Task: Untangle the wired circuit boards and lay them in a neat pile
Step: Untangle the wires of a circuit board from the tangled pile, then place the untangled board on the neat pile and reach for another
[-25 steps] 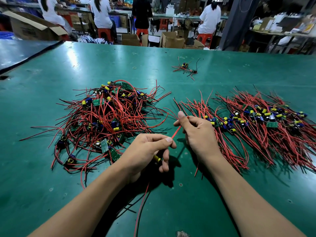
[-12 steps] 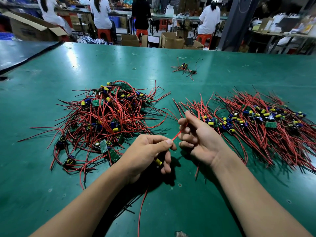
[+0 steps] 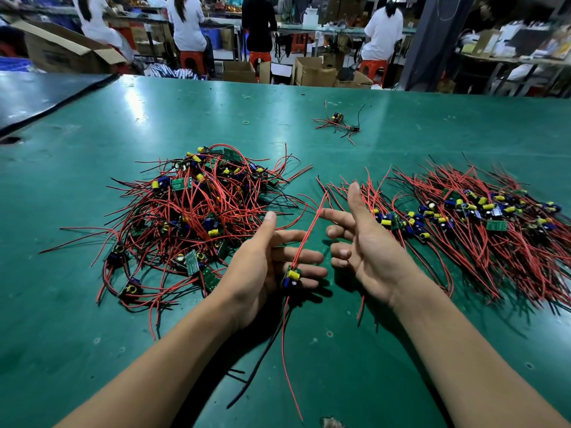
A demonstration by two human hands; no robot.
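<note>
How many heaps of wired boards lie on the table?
3: tangled heap at left, neat pile at right, small cluster far behind. Another board lies on the left hand.

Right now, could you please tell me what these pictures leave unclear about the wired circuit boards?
Head view only.
Tangled heap of red-wired green boards: lower boards buried under wires.
Neat pile of red-wired boards: cut by the right edge.
Small green board with yellow capacitor on the left hand: underside hidden against that hand, print too small.
Right hand: whether its index fingertip touches the red wire is unclear.
</note>
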